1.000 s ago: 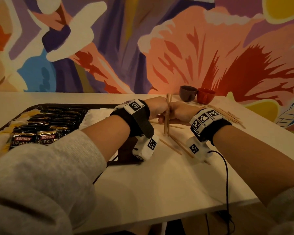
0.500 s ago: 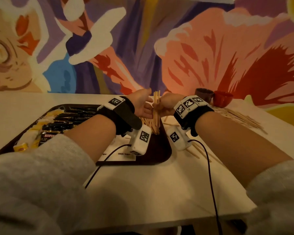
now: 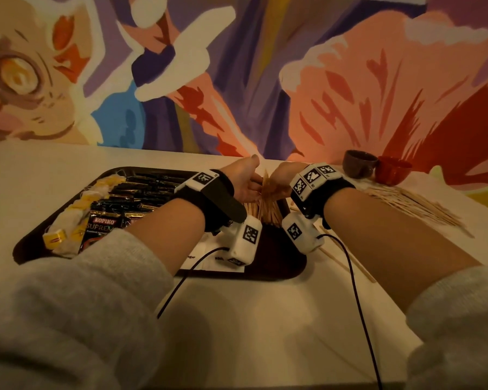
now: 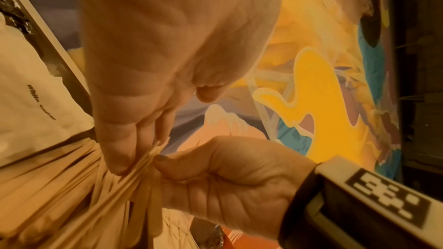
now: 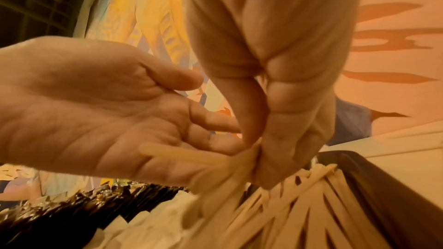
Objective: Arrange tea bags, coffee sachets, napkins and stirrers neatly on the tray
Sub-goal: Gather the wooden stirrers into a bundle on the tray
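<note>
A dark brown tray holds yellow-tagged tea bags at its left, black Kopiko coffee sachets beside them and a white paper packet printed "White sugar" near the front. A bundle of wooden stirrers stands fanned on the tray's right part. My right hand pinches the bundle's upper ends between thumb and fingers. My left hand lies flat against the bundle's left side with straight fingers and the thumb held apart. In the right wrist view one stirrer lies across the left palm.
A loose heap of stirrers lies on the table to the right, with a few strays beside the tray. A brown cup and a red cup stand at the back right. A painted wall is close behind.
Both hands carried the stirrer bundle left, from the bare table onto the tray's right part. Its lower ends have fanned out, and my left hand has opened against it.
</note>
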A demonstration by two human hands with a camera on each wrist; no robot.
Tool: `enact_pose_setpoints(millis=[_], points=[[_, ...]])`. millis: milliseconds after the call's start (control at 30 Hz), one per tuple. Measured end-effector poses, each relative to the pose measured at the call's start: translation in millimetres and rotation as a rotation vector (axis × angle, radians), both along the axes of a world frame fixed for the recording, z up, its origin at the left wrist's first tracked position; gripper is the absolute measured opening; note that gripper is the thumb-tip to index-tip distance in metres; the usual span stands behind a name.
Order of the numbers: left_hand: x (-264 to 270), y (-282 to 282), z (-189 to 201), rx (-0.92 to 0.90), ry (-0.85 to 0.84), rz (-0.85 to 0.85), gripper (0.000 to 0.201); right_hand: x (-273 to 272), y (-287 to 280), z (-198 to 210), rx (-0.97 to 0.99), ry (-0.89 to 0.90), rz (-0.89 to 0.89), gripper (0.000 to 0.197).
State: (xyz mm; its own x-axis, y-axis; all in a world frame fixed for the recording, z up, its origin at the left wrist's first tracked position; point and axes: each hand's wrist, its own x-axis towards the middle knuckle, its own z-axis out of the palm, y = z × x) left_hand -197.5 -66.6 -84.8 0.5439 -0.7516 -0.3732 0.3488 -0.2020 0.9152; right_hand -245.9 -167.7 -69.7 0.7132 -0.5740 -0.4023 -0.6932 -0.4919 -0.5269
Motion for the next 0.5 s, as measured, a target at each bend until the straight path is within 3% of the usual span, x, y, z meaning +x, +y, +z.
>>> enact_pose_setpoints(millis=[67,133,500], points=[[0,-1,-1,0.013,-0.007,-0.013,0.067,1,0,-3,0.009,-0.023,0.001,0.01],[-1,-3,-3,0.027,-0.009,-0.023,0.068,2,-1,-5,-0.022,-0.078,-0.033,0.023],[3,-7,-5,0.096,-0.016,-0.003,0.062,-9,-9,-8,-0.075,-0.075,-0.034,0.036]])
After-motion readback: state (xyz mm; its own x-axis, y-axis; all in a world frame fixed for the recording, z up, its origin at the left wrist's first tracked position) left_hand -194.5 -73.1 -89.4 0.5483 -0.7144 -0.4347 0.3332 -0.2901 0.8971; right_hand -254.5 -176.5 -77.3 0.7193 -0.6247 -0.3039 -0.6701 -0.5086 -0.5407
